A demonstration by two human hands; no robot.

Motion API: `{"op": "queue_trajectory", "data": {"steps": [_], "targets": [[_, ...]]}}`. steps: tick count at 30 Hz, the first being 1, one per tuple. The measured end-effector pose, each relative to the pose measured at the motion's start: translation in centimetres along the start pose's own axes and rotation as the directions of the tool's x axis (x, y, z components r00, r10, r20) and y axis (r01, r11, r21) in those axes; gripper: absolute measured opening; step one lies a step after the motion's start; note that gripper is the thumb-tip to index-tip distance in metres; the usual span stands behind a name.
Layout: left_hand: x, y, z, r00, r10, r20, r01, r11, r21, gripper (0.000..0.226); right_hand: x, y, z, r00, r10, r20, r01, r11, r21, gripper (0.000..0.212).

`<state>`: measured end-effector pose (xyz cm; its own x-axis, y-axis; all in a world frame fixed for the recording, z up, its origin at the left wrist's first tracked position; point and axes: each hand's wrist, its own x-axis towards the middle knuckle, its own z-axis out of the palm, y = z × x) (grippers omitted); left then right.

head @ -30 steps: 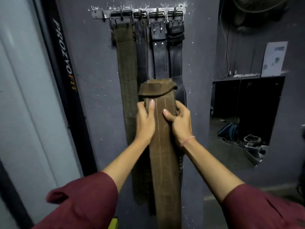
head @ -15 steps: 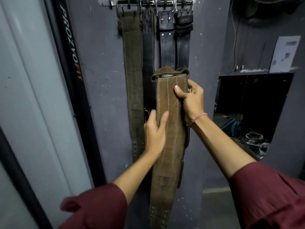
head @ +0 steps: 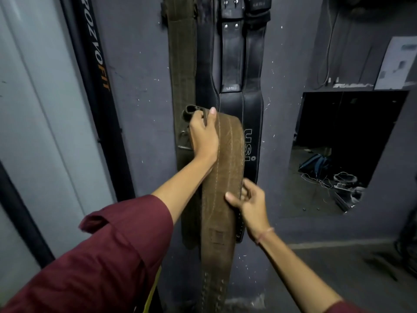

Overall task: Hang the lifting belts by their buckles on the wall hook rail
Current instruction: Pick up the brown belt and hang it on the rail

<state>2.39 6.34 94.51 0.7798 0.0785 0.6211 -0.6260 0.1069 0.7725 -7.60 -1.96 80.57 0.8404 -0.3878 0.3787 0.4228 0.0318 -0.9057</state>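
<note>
Brown belt [head: 229, 154] arches in front of the hung black belts [head: 232, 64] on the wall. The left hand [head: 204, 136] curls round its folded top end. At 5 o'clock from it, the right hand [head: 250, 205] pinches the belt's right edge, thumb on its face.

held belt [head: 228, 159]: tan-brown, pale stitch lines lengthwise
hanging belt [head: 182, 53], left of held belt: olive green
black belts [head: 232, 64], behind held belt: white stitching, pale USI lettering
wall [head: 140, 64]: greyish, white flecks
sleeves [head: 108, 256]: maroon
</note>
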Motion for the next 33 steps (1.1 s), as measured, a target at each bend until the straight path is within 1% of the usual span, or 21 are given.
{"op": "queue_trajectory", "data": {"steps": [2, 4, 5, 7, 11, 13, 14, 16, 19, 20, 21, 23, 26, 28, 30, 32, 33], "targets": [[0.0, -0.4, -0.5, 0.999, -0.003, -0.032, 0.004, 1.000, 0.018, 0.037, -1.6, 2.8, -0.8, 0.994, 0.108, 0.035, -0.108, 0.994, -0.015, 0.025], [0.1, -0.6, -1.0, 0.999, -0.016, -0.038, 0.017, 1.000, 0.016, 0.037, -1.6, 3.6, -1.0, 0.987, 0.154, 0.034, -0.153, 0.987, -0.044, 0.022], [0.3, -0.6, -1.3, 0.999, -0.020, -0.039, 0.021, 1.000, 0.013, 0.036, -0.9, 3.2, -0.9, 0.988, 0.148, 0.034, -0.146, 0.988, -0.056, 0.021], [1.0, -0.2, -1.6, 0.999, -0.013, -0.035, 0.013, 1.000, 0.009, 0.035, 0.9, 1.2, 0.0, 0.996, 0.082, 0.041, -0.080, 0.995, -0.056, 0.020], [1.9, 1.7, -1.4, 0.998, 0.050, 0.039, -0.050, 0.999, -0.001, 0.042, 5.0, -5.1, 3.0, 0.993, -0.105, 0.046, 0.103, 0.994, 0.042, 0.024], [1.5, 2.1, -1.3, 0.995, 0.072, 0.070, -0.071, 0.997, -0.009, 0.042, 7.0, -8.3, 3.7, 0.986, -0.154, 0.069, 0.149, 0.986, 0.078, 0.026], [1.3, 2.1, -1.4, 0.993, 0.080, 0.089, -0.079, 0.997, -0.016, 0.041, 8.0, -9.7, 3.9, 0.985, -0.158, 0.073, 0.152, 0.985, 0.087, 0.026], [0.3, 1.8, -1.6, 0.990, 0.084, 0.117, -0.081, 0.996, -0.028, 0.036, 9.7, -11.6, 3.9, 0.990, -0.134, 0.033, 0.130, 0.987, 0.089, 0.025], [-2.7, -0.5, -2.1, 0.982, 0.100, 0.162, -0.099, 0.995, -0.013, 0.023, 10.5, -12.0, 4.1, 0.995, -0.084, -0.057, 0.088, 0.993, 0.080, 0.022], [-4.1, -1.9, -2.5, 0.977, 0.098, 0.191, -0.102, 0.995, 0.011, 0.023, 10.5, -11.9, 4.2, 0.994, -0.072, -0.082, 0.079, 0.993, 0.088, 0.020], [-5.6, -3.5, -2.9, 0.972, 0.081, 0.220, -0.092, 0.995, 0.037, 0.026, 10.4, -12.0, 4.4, 0.992, -0.064, -0.106, 0.075, 0.992, 0.100, 0.019], [-8.7, -6.9, -4.0, 0.961, 0.007, 0.277, -0.026, 0.998, 0.063, 0.031, 10.4, -12.4, 4.5, 0.987, -0.065, -0.148, 0.082, 0.991, 0.110, 0.017], [-11.8, -9.5, -4.8, 0.934, -0.107, 0.340, 0.103, 0.994, 0.030, 0.036, 10.3, -13.1, 4.4, 0.983, -0.089, -0.160, 0.106, 0.990, 0.096, 0.014], [-11.3, -8.6, -4.3, 0.939, -0.119, 0.323, 0.124, 0.992, 0.008, 0.044, 10.1, -13.1, 4.1, 0.985, -0.106, -0.138, 0.117, 0.990, 0.074, 0.015], [-9.3, -6.1, -3.5, 0.956, -0.108, 0.272, 0.122, 0.992, -0.036, 0.051, 9.8, -13.0, 3.8, 0.986, -0.126, -0.113, 0.133, 0.990, 0.056, 0.016], [-6.4, -2.6, -2.6, 0.973, -0.104, 0.206, 0.124, 0.988, -0.087, 0.048, 9.3, -12.7, 3.7, 0.985, -0.150, -0.085, 0.153, 0.987, 0.040, 0.019], [-4.7, -1.3, -2.1, 0.975, -0.134, 0.180, 0.152, 0.984, -0.091, 0.049, 9.0, -12.3, 3.5, 0.986, -0.154, -0.069, 0.157, 0.987, 0.037, 0.021]]}}
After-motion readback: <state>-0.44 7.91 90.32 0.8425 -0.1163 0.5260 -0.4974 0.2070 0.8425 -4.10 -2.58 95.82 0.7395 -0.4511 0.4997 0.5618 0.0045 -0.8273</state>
